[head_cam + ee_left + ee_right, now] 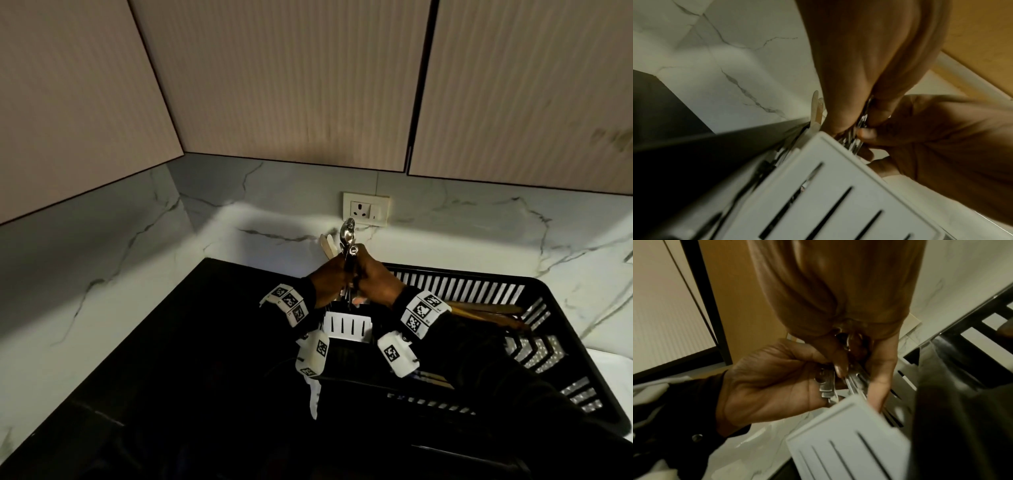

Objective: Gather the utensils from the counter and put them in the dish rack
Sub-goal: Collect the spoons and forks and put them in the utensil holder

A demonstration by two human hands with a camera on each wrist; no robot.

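Both hands meet over a white slotted cutlery holder (347, 325) at the left end of the black dish rack (534, 294). My left hand (337, 274) and right hand (363, 274) grip a bundle of metal utensils (347, 240), which stands upright with its lower ends at the holder's mouth. In the right wrist view, the left hand (772, 382) holds flat metal handles (827, 386). Beside them, the right hand's fingers (879, 386) curl round more metal utensils (857, 382) above the holder (849, 443). Two pale utensils (327, 245) stick up behind the left hand.
Wooden utensils (486, 311) lie inside the rack on the right. The rack sits on a dark counter (205, 342) in a corner of marble wall. A wall socket (366, 209) is just behind the hands, and cabinets (291, 85) hang overhead.
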